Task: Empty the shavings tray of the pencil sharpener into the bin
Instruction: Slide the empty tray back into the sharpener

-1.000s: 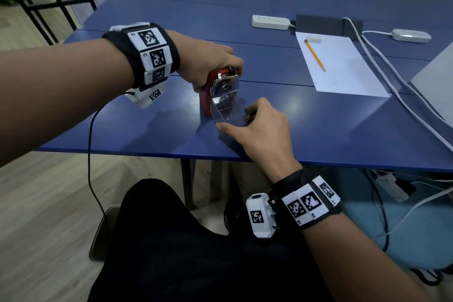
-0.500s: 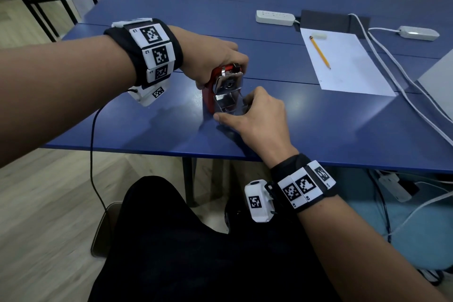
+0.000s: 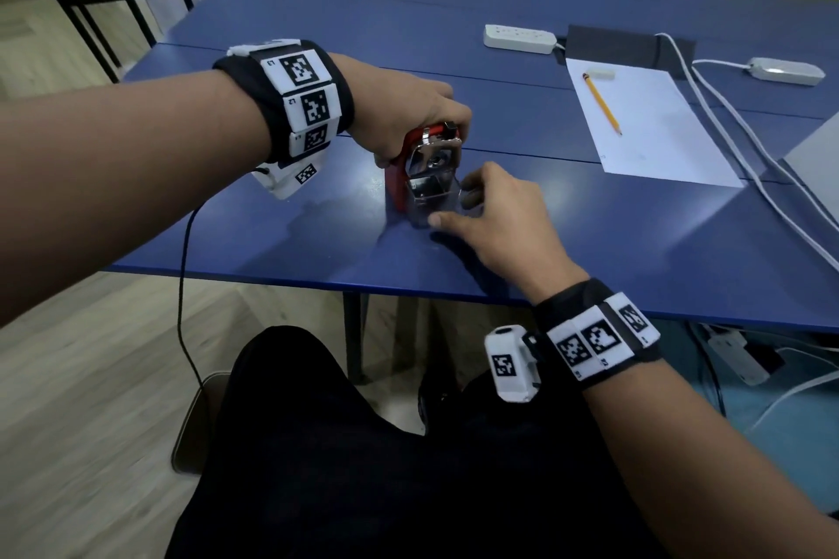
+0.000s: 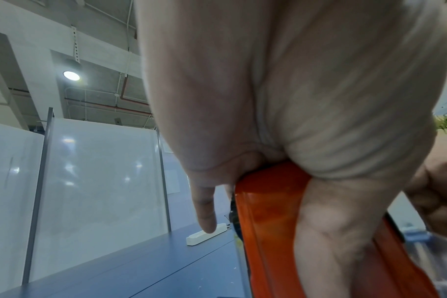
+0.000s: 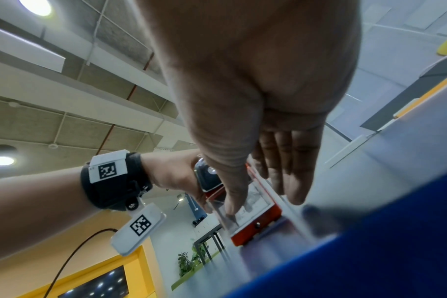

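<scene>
A red pencil sharpener (image 3: 399, 182) with a chrome front stands on the blue table (image 3: 272, 231) near its front edge. My left hand (image 3: 408, 118) grips the sharpener from above; in the left wrist view my left hand (image 4: 293, 121) lies over the sharpener's red body (image 4: 265, 231). The clear shavings tray (image 3: 426, 204) sits low in the sharpener's front, almost fully in. My right hand (image 3: 454, 207) pinches it, thumb on the near face, fingers along its right side. The right wrist view shows the thumb on the tray (image 5: 253, 199). No bin is in view.
A white sheet (image 3: 644, 123) with a yellow pencil (image 3: 601, 104) and an eraser (image 3: 599, 74) lies at the right. Behind it are a power strip (image 3: 520, 38), a dark pad (image 3: 626, 45) and white cables (image 3: 749, 159). A grey device edge (image 3: 817, 177) sits far right.
The clear tray, pulled out and tilted a second ago, has slid back into the sharpener under my right hand. My left hand kept its grip on the sharpener's top.
</scene>
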Demonstrator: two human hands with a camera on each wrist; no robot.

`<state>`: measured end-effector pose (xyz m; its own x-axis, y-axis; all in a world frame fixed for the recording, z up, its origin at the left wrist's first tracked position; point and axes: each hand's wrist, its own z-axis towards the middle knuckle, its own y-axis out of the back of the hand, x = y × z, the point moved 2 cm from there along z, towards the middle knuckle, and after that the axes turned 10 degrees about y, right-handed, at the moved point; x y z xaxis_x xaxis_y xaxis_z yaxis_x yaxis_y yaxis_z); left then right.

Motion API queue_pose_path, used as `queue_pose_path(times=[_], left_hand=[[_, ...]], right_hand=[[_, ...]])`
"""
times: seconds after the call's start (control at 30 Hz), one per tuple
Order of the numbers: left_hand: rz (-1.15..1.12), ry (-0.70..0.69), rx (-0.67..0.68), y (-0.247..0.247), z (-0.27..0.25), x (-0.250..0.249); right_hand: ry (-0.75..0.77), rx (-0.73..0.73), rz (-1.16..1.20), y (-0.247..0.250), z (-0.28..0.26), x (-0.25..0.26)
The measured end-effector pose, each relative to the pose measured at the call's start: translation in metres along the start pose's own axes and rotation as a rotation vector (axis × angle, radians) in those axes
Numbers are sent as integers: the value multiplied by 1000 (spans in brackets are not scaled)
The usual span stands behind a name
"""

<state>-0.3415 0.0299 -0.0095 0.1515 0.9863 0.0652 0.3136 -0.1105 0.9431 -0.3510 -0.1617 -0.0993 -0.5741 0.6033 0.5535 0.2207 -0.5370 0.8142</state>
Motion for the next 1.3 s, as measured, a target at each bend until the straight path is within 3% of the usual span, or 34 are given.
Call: queue_pose_path(times=[0.27, 0.83, 1.3], left_hand=[[-10, 1, 0, -1, 0, 0], [-6, -8, 4, -2, 3, 1], [-11, 6, -5, -3, 3, 3]], right_hand=[[86, -59, 7, 1, 10, -10], [86, -54, 3, -2, 27, -10], [127, 104, 27, 1, 48, -10]])
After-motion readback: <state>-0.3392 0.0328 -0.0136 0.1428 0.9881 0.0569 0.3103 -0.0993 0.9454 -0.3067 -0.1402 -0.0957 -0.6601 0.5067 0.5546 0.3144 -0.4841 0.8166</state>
